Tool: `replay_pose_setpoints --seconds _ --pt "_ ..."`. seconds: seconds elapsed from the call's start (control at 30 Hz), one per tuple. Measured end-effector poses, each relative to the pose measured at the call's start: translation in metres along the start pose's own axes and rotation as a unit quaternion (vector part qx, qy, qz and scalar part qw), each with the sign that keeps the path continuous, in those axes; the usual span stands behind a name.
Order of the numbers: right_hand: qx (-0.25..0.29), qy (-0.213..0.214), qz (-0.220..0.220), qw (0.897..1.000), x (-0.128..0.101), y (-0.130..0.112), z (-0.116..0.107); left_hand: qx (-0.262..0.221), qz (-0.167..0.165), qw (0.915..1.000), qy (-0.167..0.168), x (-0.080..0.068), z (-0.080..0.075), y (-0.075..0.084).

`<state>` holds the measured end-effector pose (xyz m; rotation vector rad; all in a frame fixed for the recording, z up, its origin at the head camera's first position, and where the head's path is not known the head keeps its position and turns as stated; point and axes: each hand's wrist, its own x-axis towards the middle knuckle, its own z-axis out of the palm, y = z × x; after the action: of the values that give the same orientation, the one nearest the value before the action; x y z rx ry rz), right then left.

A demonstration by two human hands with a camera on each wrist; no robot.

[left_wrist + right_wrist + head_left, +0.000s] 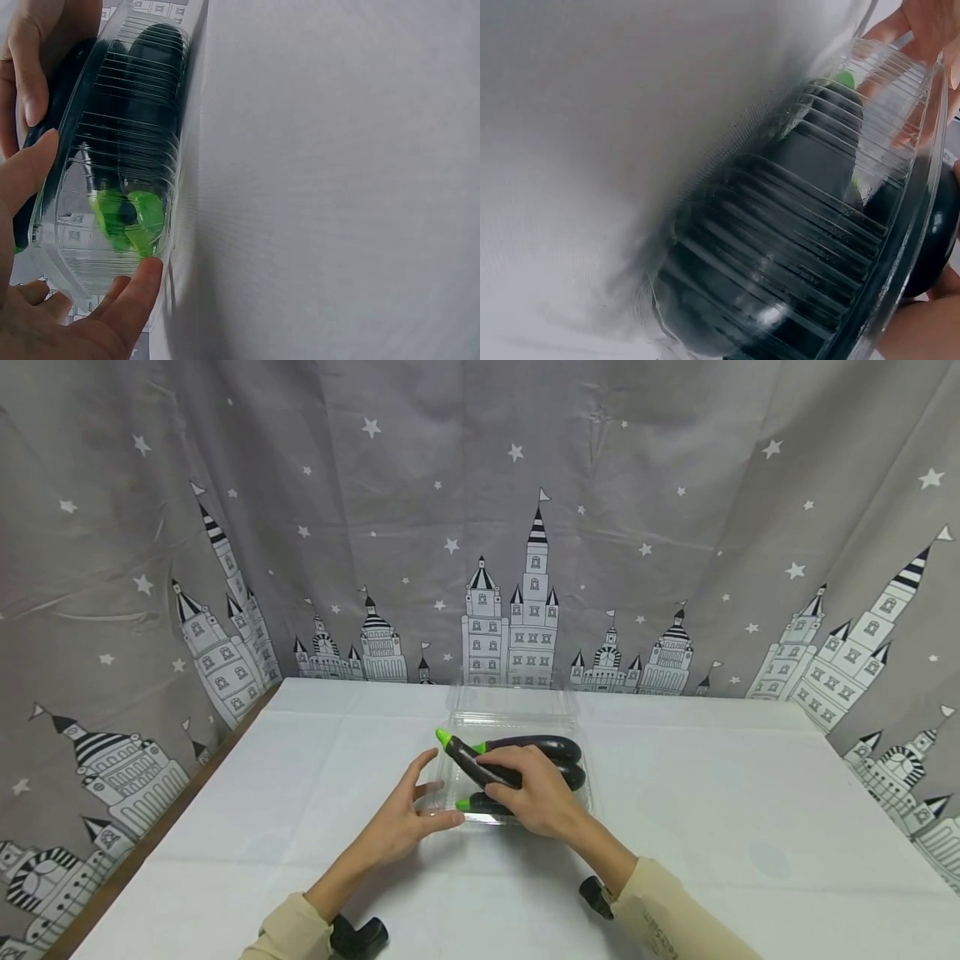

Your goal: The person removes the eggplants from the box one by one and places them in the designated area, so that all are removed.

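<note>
A person's right hand grips a dark toy aubergine with a bright green stalk, fingers curled over its middle, holding it slantwise above a clear plastic clamshell tray that sits on the white-covered table near the middle of its far edge; the left hand lies flat with fingers spread, its fingertips touching the tray's left front corner; inside the tray lie more dark aubergines, one along the back and others partly hidden under the right hand; the tray's hinged lid stands open behind it, towards the grey curtain printed with white stars and striped castle towers; faint printing runs along the right sleeve but is too small to read, and no brand or label shows on the tray. The left wrist view alone shows the tray's ribbed side wall close up, with green stalks pressed against it and the left thumb and a fingertip touching the plastic; the right wrist view shows the same ribbing from the other side, with the dark fruit behind it and fingers of the left hand blurred through the plastic at the far end.
</note>
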<state>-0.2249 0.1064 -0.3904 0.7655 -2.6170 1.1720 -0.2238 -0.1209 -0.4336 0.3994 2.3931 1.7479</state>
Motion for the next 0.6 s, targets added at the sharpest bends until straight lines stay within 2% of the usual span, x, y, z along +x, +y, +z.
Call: replay_pose_setpoints --seconds 0.2,0.6 --pt "0.037 0.006 -0.022 0.999 0.0008 -0.0014 -0.0013 0.008 -0.002 1.0 0.002 0.0011 -0.0002 0.0003" --pt "0.05 0.031 -0.037 0.998 -0.0016 -0.001 -0.0018 0.015 -0.009 0.9998 0.008 -0.0006 0.0007 0.0005"
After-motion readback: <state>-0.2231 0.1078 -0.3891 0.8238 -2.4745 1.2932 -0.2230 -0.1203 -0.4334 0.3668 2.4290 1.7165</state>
